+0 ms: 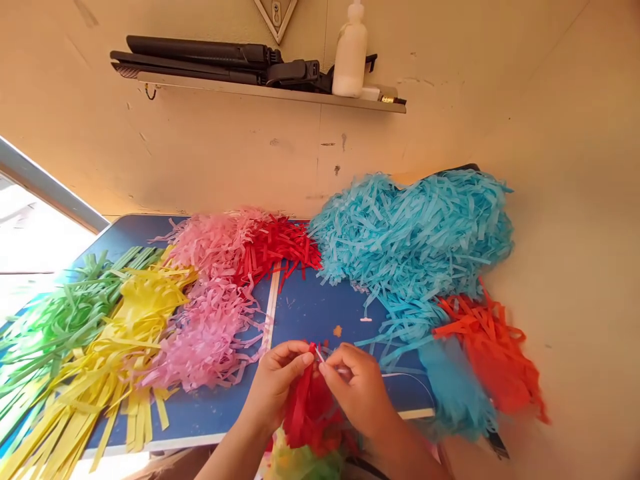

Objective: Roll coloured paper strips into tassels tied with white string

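Observation:
My left hand (pixel 274 381) is closed, thumb and forefinger pinching the top of a red tissue-paper tassel (pixel 303 408). Cut strips of the tassel hang down below the fingers. My right hand (pixel 361 385) is closed right beside it, pinching a thin whitish stick (pixel 320 355) whose tip meets the pinched red paper. Whether the stick is a needle or something else is too small to tell. Under the red strips, pale yellow-green paper fringe (pixel 300 463) shows near my lap.
Blue table (pixel 320 307) holds green (pixel 75 313), yellow (pixel 145 313), pink (pixel 210 333) and red (pixel 280 250) paper fringe. A large light-blue fringe pile (pixel 410 233) and an orange-red bundle (pixel 500 353) lie right. A wall shelf (pixel 280 95) carries black tools (pixel 200 57) and a white bottle (pixel 350 57).

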